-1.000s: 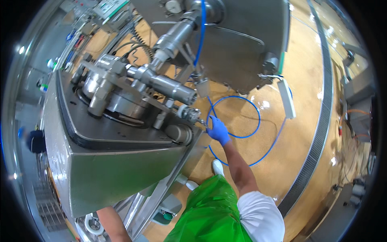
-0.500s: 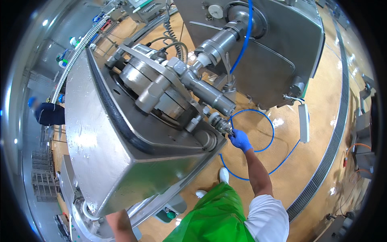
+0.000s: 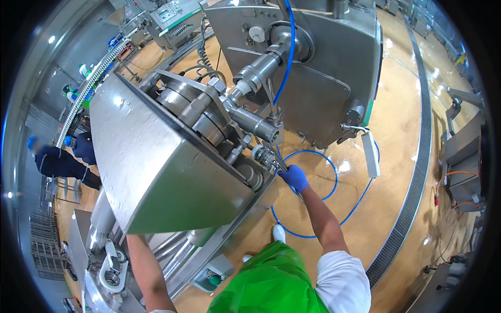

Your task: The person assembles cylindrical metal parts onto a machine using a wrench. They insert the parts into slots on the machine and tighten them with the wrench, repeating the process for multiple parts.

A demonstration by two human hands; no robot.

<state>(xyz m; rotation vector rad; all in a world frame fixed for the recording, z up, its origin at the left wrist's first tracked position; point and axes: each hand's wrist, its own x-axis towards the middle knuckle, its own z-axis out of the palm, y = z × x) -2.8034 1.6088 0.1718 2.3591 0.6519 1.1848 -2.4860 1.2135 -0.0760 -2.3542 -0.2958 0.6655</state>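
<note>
My right hand (image 3: 295, 178), in a blue glove, is closed around thin metal rods (image 3: 282, 164) beside a round steel fitting (image 3: 263, 155) at the machine's side. The rods stick out below my fingers; I cannot tell exactly what they are. My left forearm (image 3: 146, 271) reaches up behind the large wet steel cover (image 3: 162, 198), which hides that hand. The cover stands tilted up, with steel cylinders (image 3: 180, 258) and a white-rimmed linkage (image 3: 112, 266) showing below it. Round steel housings and a pipe (image 3: 254, 122) sit at its far side.
A big steel cabinet (image 3: 313, 104) stands ahead, joined by a steel shaft. A blue hose (image 3: 336, 175) loops over the wet tan floor. A drain grate (image 3: 404, 224) runs along the right. Two people in dark clothing (image 3: 60, 164) are at far left, near a conveyor (image 3: 86, 94).
The steel cover has tilted upward, its near lower edge rising and uncovering cylinders beneath. My right hand stays by the fitting, with more of the rods showing. The view has shifted slightly.
</note>
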